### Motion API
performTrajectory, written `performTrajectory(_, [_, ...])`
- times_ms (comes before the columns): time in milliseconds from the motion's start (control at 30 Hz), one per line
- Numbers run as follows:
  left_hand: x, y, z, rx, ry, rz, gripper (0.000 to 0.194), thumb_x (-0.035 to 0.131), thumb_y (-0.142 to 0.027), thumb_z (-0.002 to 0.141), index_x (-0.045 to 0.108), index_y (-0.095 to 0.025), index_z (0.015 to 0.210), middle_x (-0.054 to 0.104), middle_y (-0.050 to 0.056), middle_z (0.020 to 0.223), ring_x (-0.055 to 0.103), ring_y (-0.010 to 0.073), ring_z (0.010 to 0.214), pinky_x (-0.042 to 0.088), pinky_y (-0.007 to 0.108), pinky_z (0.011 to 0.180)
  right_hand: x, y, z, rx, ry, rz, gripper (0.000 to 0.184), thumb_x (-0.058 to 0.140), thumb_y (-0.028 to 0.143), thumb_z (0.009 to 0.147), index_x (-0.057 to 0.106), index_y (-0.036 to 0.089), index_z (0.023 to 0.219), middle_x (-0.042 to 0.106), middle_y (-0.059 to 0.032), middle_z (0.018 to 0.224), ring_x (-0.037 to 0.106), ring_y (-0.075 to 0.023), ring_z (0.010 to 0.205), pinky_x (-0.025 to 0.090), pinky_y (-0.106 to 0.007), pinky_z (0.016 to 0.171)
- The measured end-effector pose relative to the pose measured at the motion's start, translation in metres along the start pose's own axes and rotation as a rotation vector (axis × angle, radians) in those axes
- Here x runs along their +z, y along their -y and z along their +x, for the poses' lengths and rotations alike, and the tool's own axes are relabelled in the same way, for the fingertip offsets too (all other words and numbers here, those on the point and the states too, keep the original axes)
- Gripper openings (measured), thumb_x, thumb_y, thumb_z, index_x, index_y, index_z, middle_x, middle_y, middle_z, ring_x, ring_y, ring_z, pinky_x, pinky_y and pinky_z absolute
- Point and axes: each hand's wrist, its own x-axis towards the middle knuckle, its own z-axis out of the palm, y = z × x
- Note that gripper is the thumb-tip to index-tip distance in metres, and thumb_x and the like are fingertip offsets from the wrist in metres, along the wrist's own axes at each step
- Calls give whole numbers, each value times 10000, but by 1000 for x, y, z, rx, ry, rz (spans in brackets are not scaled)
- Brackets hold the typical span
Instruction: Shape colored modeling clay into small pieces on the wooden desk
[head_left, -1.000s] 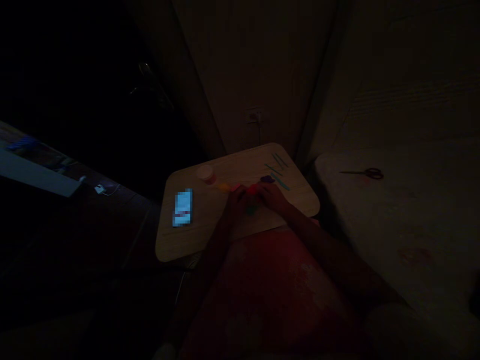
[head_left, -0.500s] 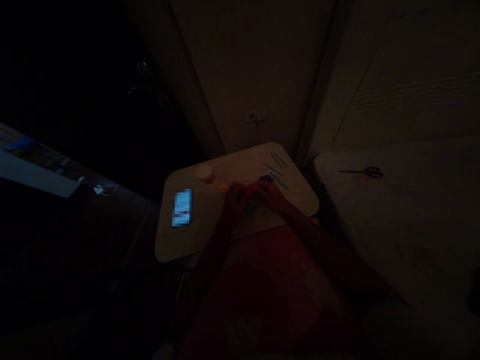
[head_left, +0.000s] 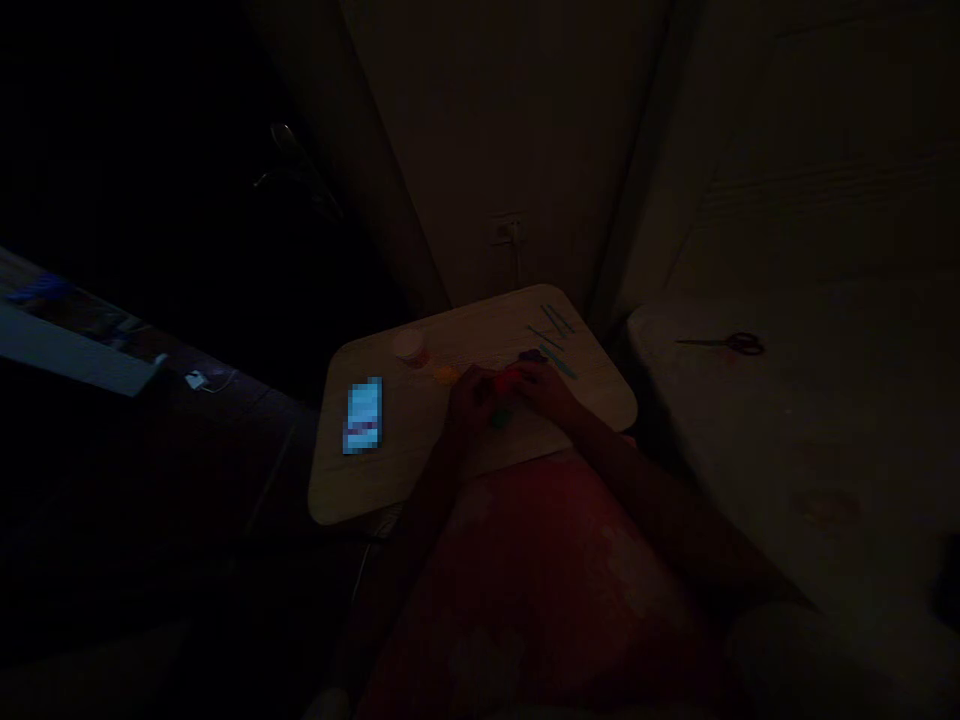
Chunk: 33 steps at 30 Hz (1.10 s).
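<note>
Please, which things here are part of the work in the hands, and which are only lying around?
In the work: left hand, right hand, red lump between them, green piece.

Lying around: phone, small jar, orange lump, blue sticks, scissors, table.

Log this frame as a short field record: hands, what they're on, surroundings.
lighting: very dim, fine detail lost
left hand: on the small wooden table, closed around a red lump
right hand: touching the same red lump from the other side
near hands: green bit just below them, orange bit to the left, purple piece behind
table, other: lit phone, small capped jar, teal sticks
off table: scissors on the pale surface to the right
grip detail: cannot tell finger positions
</note>
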Motion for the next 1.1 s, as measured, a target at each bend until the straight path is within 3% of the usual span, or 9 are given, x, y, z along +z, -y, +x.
performTrajectory(167, [0, -4, -2, -6, 14, 1, 189, 743, -285, 859, 712, -201, 1026, 705, 34, 963, 640, 153, 832, 507, 260, 745, 0, -1, 0, -6, -72, 6, 340, 615, 488, 911, 727, 183, 809, 676, -33, 733, 577, -168, 687, 448, -290, 664])
performTrajectory(333, [0, -4, -1, 5, 18, -38, 300, 700, -308, 902, 713, -216, 1187, 737, 74, 1106, 683, 192, 975, 543, 320, 888, 0, 0, 2, 27, -163, 140, 375, 588, 536, 924, 694, 192, 821, 668, -43, 759, 584, -172, 687, 451, -294, 647])
performTrajectory(500, [2, 0, 1, -32, -24, -75, 241, 664, -351, 937, 742, -205, 1112, 744, 80, 1092, 693, 205, 997, 555, 337, 903, 0, 1, 2, -13, -105, 129, 370, 570, 523, 938, 735, 191, 929, 695, -51, 825, 609, -185, 747, 482, -311, 706])
performTrajectory(867, [0, -1, 1, 42, 34, -22, 235, 708, -342, 917, 777, -245, 1121, 747, 58, 1011, 665, 187, 909, 525, 327, 864, 2, -5, 3, -26, -78, 107, 338, 557, 490, 949, 727, 198, 961, 705, -48, 882, 619, -188, 793, 488, -315, 739])
performTrajectory(1100, [-2, 3, 1, -11, -7, 3, 133, 704, -308, 909, 789, -223, 967, 742, 41, 918, 669, 183, 866, 522, 314, 836, 2, -2, 2, -31, -21, 59, 341, 560, 495, 947, 731, 199, 935, 712, -61, 889, 627, -200, 815, 491, -331, 779])
